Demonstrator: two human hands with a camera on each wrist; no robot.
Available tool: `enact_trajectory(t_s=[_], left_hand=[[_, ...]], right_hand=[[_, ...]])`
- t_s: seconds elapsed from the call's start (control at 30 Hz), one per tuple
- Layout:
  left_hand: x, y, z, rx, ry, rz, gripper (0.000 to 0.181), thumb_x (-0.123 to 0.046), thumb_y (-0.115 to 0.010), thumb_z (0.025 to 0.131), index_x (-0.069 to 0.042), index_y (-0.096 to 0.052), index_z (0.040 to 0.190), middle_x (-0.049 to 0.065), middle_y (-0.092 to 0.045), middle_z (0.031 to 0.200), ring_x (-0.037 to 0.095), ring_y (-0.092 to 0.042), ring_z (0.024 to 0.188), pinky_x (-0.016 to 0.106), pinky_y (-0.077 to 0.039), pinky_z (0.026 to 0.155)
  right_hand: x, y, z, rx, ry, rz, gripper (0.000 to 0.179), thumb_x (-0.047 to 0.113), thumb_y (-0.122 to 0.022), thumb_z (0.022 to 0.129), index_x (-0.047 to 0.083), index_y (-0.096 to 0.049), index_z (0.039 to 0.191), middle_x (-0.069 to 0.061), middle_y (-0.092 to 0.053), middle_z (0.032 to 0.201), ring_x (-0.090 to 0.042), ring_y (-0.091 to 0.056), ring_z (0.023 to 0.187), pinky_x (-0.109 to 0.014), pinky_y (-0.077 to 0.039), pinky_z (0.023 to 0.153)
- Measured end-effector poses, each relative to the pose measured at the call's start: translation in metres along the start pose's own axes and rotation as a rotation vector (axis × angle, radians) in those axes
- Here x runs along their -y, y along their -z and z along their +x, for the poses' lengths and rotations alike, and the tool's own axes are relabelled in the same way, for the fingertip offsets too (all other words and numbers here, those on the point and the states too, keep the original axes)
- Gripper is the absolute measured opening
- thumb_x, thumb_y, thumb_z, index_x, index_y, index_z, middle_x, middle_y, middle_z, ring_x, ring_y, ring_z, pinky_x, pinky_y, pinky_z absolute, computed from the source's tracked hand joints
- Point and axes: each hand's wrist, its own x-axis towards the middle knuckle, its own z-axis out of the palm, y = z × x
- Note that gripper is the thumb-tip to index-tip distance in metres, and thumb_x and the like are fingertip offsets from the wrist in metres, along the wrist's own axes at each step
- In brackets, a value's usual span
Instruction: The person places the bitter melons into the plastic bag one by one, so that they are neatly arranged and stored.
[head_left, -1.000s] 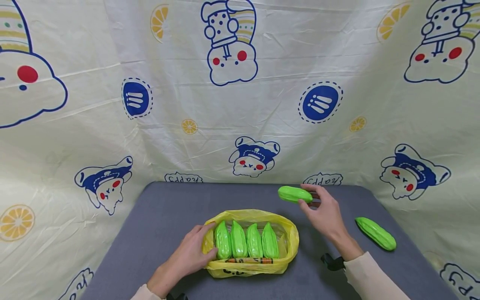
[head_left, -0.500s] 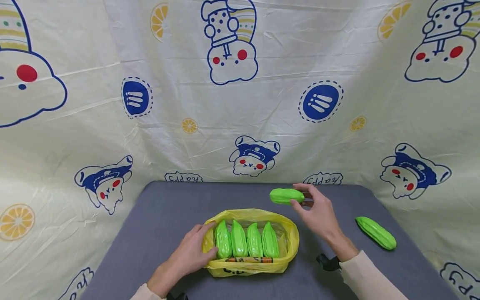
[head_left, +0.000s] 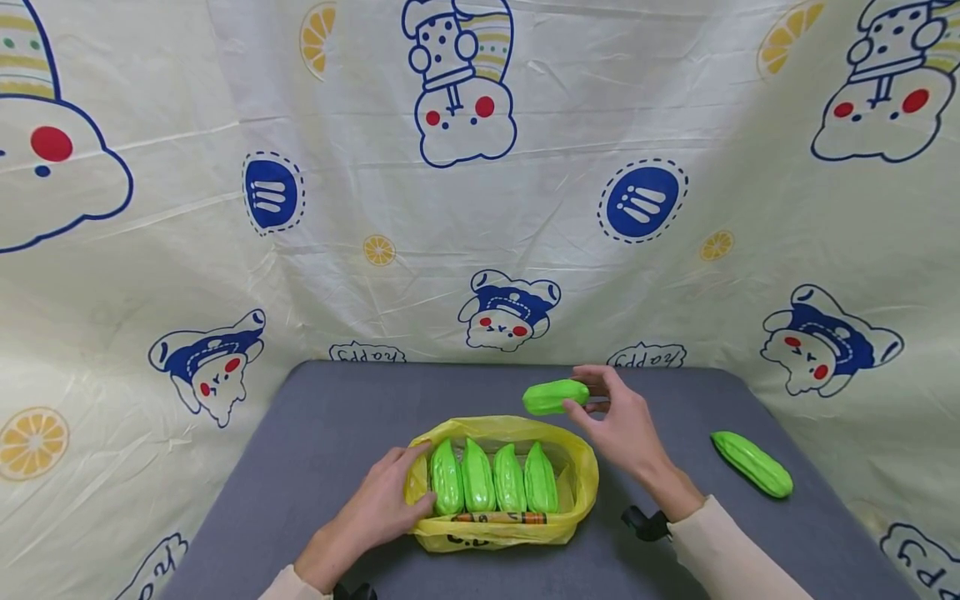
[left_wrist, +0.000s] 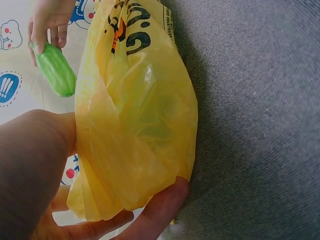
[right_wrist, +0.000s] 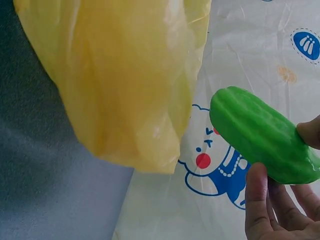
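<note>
A yellow plastic bag [head_left: 517, 536] sits on the grey table, its mouth spread wide. Several bright green, ridged bitter melons [head_left: 478, 477] stand side by side inside it. My left hand [head_left: 375, 507] holds the bag's left end, thumb on one side and fingers round the other; the left wrist view shows the fingertips [left_wrist: 170, 197] against the plastic. Above the bag's back right rim, my right hand [head_left: 626, 427] pinches another bitter melon [head_left: 553, 397] by one end between thumb and fingers. In the right wrist view this melon [right_wrist: 260, 132] points towards the bag [right_wrist: 130, 90].
One more bitter melon [head_left: 752, 464] lies on the grey table [head_left: 337, 417] near its right edge. A pale printed curtain [head_left: 480, 217] hangs behind the table and along its sides. Inside the bag's front edge shows a printed orange and brown strip [head_left: 501, 517].
My right hand has carried the bitter melon leftwards, from the right of the bag to over its back right rim. The left hand stays at the bag's left end.
</note>
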Motion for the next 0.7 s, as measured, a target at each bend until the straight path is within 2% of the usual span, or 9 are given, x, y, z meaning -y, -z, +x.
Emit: enact_trajectory(t_s=[0.23,0.37,0.7], left_hand=[[0.000,0.000,0.000,-0.002,-0.002,0.003,0.077,-0.024,-0.091,0.094,-0.010,-0.065,0.165,0.019,-0.074,0.144,0.044,-0.074,0.132,0.065,-0.061,0.109],[-0.001,0.001,0.000,-0.004,-0.001,0.003,0.077,-0.024,-0.091,0.093,-0.011,-0.065,0.165,0.019,-0.074,0.143,0.043,-0.074,0.131,0.064,-0.061,0.108],[-0.001,0.000,0.001,-0.002,0.002,0.000,0.077,-0.024,-0.090,0.093,-0.009,-0.065,0.165,0.019,-0.074,0.143,0.042,-0.074,0.131,0.063,-0.062,0.108]], right_hand=[[0.005,-0.006,0.001,0.033,0.010,0.012,0.045,0.018,-0.085,0.108,0.005,-0.068,0.148,-0.015,-0.079,0.138,-0.032,-0.078,0.122,-0.040,-0.069,0.099],[0.009,-0.010,0.002,0.048,0.028,0.033,0.040,0.016,-0.086,0.107,0.007,-0.072,0.143,-0.013,-0.080,0.135,-0.031,-0.080,0.117,-0.042,-0.070,0.097],[0.016,-0.021,0.002,0.080,0.075,0.077,0.040,0.016,-0.086,0.108,0.009,-0.075,0.145,-0.011,-0.077,0.136,-0.029,-0.080,0.112,-0.039,-0.070,0.095]])
